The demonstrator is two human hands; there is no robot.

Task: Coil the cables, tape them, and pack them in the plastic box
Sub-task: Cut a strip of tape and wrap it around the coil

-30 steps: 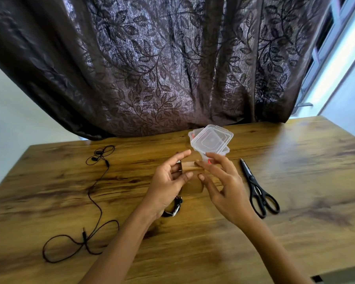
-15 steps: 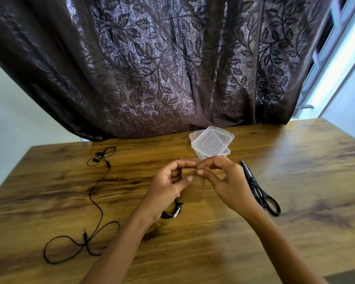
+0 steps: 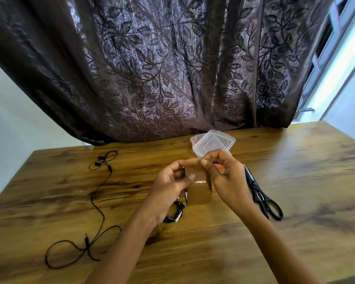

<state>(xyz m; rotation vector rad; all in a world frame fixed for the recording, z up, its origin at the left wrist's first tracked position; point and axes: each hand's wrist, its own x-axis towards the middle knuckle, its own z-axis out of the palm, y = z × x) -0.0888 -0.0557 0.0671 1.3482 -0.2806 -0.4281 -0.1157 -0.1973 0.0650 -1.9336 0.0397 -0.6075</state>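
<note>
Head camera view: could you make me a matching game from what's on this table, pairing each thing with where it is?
Things
1 scissors
2 earphone cable
3 brown tape roll
4 plastic box

Places
A gripped by the left hand and right hand
B uncoiled, on the left part of the table
C far side, next to the curtain
D lying flat, right of the right hand

Pairs: 1-D, 2-B, 3-A, 4-C

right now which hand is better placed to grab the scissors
Right: the scissors lie beside the right hand, which pinches the end of the tape roll; the left hand holds it, farther off.
</note>
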